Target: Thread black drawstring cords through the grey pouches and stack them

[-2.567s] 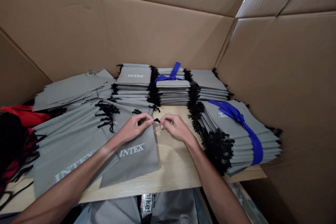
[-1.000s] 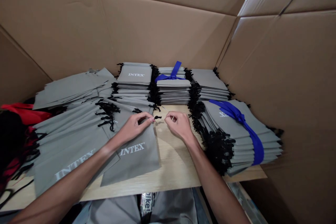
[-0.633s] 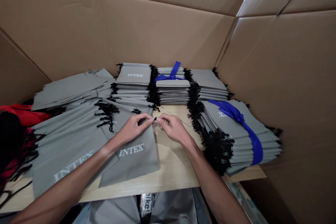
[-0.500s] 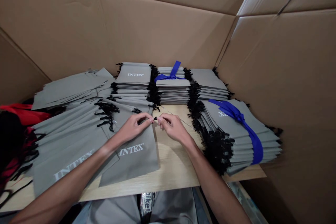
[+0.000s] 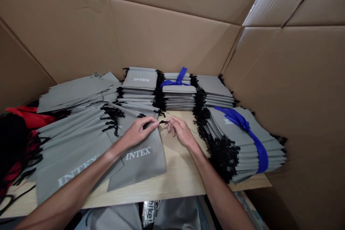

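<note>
A grey drawstring pouch (image 5: 140,158) printed INTEX lies flat on the wooden table (image 5: 178,176) in front of me. My left hand (image 5: 140,131) pinches the pouch's top right corner. My right hand (image 5: 180,131) is closed in a pinch just to the right of it, on the short black drawstring (image 5: 163,122) that sticks out of that corner. The two hands nearly touch.
Stacks of grey pouches (image 5: 140,86) stand at the back; one is tied with blue ribbon (image 5: 175,81). A ribbon-bound bundle (image 5: 248,138) lies at right, loose pouches (image 5: 72,140) fan out at left, red fabric (image 5: 24,118) far left. Cardboard walls (image 5: 167,32) enclose the table.
My right hand drew away from the cord's end, came back to it, and now pinches it a little further right. The left hand kept its pinch on the pouch corner.
</note>
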A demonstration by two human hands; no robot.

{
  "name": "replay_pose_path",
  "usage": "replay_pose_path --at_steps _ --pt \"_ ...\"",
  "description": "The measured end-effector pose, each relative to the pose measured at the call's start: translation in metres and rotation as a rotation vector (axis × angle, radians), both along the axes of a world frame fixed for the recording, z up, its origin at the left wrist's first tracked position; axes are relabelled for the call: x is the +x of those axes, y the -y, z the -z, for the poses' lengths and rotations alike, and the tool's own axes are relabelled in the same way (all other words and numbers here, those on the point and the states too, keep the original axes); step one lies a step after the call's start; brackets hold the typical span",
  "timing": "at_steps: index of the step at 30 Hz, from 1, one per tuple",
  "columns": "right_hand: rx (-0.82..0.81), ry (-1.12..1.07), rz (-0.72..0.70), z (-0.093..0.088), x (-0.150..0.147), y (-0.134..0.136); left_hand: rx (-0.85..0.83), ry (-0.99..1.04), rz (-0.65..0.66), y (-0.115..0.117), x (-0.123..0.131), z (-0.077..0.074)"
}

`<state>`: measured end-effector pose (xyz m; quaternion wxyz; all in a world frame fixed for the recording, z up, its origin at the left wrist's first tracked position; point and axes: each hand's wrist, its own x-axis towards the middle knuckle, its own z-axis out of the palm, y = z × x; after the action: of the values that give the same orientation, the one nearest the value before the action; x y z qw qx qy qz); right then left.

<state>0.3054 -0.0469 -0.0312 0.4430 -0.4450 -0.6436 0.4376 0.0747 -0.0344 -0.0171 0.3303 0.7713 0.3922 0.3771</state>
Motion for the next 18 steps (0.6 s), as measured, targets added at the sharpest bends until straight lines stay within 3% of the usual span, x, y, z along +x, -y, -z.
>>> replay_pose_path --at_steps 3,6,8,12,15,18 --pt "0.093 0.051 0.082 0.0 -0.002 0.0 0.011 0.095 -0.023 0.001 0.002 -0.004" --pt "0.185 0.088 0.154 0.0 -0.005 0.001 -0.019 0.283 -0.047 0.001 0.007 -0.019" --pt "0.219 0.082 0.182 -0.003 -0.007 0.002 -0.094 0.482 -0.029 0.001 0.012 -0.034" --pt "0.266 -0.009 0.23 -0.012 -0.007 0.003 -0.313 0.98 0.144 -0.007 0.022 -0.057" --pt "0.199 -0.181 0.141 -0.017 -0.005 0.003 -0.424 1.193 0.195 -0.02 0.025 -0.052" --pt "0.063 -0.246 -0.04 -0.013 -0.006 -0.001 -0.434 1.143 0.133 -0.033 0.02 -0.03"
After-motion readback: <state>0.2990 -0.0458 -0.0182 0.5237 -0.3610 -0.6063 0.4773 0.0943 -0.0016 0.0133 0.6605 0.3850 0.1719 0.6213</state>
